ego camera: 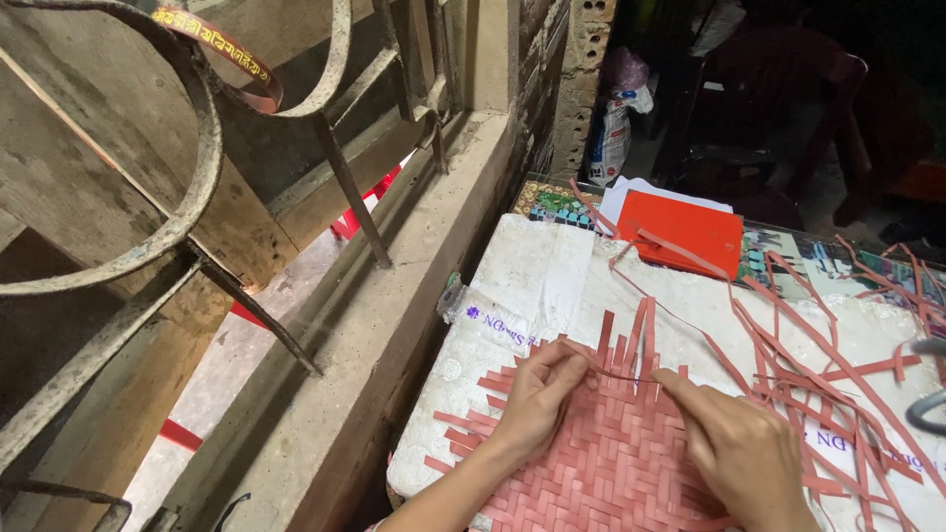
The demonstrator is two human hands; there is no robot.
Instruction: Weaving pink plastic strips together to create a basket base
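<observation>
Weaving was mid-step: the pink woven mat (611, 463) lay on the white-covered bench (522, 276), and a thin strip (623, 375) ran taut btwn both hands at the mat's upper edge; next move prob. called for tucking that strip under the upright strip ends (631, 340) w/o buckling it. Left hand (537, 394) was arched, fingers (572, 360) pinching the strip's end; right hand (739, 448) lay knuckles-up, forefinger and thumb nipping the strip's other end.

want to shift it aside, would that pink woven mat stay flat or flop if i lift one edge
The pink woven mat would probably sag: its thin strips look bendy. Loose ends at the unfinished edge may slip out. It seems light, lying under the left hand and right hand.
</observation>
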